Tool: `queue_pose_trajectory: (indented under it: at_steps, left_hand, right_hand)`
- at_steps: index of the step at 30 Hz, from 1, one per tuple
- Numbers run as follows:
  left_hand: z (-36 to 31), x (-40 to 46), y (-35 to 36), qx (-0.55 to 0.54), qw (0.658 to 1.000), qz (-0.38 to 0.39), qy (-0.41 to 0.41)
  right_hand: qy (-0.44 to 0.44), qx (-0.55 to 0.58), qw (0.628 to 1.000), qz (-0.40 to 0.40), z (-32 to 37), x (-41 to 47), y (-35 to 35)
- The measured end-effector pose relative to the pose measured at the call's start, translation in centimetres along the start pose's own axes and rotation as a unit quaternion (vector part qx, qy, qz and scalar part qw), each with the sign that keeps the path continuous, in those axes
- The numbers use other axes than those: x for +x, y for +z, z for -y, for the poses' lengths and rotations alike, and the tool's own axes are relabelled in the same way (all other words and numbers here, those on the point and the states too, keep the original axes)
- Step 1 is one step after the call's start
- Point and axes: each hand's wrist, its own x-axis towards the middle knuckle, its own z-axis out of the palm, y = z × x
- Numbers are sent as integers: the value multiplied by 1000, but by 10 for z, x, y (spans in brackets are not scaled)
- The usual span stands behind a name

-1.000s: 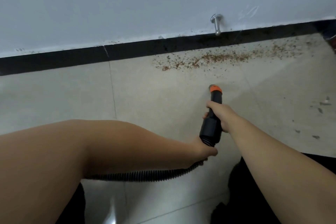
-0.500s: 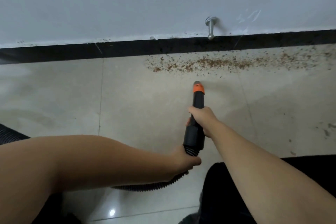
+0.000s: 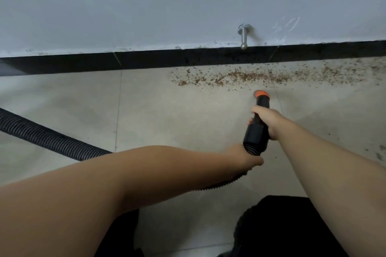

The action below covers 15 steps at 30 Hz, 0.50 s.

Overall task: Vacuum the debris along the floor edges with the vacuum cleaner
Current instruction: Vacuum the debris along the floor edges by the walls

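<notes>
A black vacuum nozzle (image 3: 255,133) with an orange tip (image 3: 261,93) points at the wall, its tip just short of the debris. My right hand (image 3: 266,120) grips the narrow part of the nozzle. My left hand (image 3: 245,157) holds the ribbed black hose (image 3: 46,139) where it joins the nozzle. Brown crumbly debris (image 3: 246,77) lies in a long band on the pale floor tiles along the black skirting (image 3: 146,61), stretching to the right edge of the view.
A metal door stopper (image 3: 243,36) sticks out of the white wall just above the skirting. The hose runs off to the left across the floor. Dark clothing (image 3: 277,227) fills the bottom. A few dark specks (image 3: 380,151) lie at the right.
The nozzle tip has moved forward, closer to the debris band. More of the hose shows at the left as the view shifted. Both hands keep their hold.
</notes>
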Motion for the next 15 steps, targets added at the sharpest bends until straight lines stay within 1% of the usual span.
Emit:
queue_pose_trajectory:
  at_steps: [4,8,12,15]
  left_hand:
    - [12,-12,11,-45,999,-5,-2]
    - [27,-21,8,-77,997,-29,3]
    - [40,-28,0,-58,997,-49,5]
    - [51,-32,-3,-73,995,-72,-8]
  right_hand:
    - [-16,-78,996,46,-8,-5,14]
    - [-28,-129,988,79,-15,-12,33]
    - [-31,-192,974,113,-18,-20,52]
    - [-40,-225,963,144,-21,-28,71]
